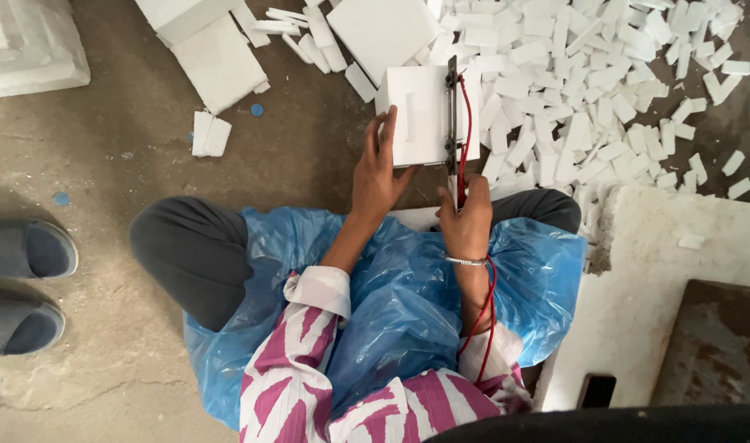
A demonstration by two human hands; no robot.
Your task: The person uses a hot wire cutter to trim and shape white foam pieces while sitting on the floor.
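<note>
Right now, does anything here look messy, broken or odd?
Yes. Small white foam pieces lie scattered in a heap across the floor beyond the foam block that the left hand steadies. A red cable trails loosely along the right hand and forearm.

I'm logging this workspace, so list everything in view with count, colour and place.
foam block: one, white, under the left hand, against the cutter
cutter frame: one, dark metal, upright at the block's right edge
cord: one, red, running from the cutter along the right forearm
foam strips: many, white, heaped top right
foam slabs: several, white, top left
plastic sheet: one, blue, over the lap
slippers: two, grey, left edge
bracelet: one, silver, right wrist
left hand: on the block
right hand: gripping the cutter's lower end
</note>
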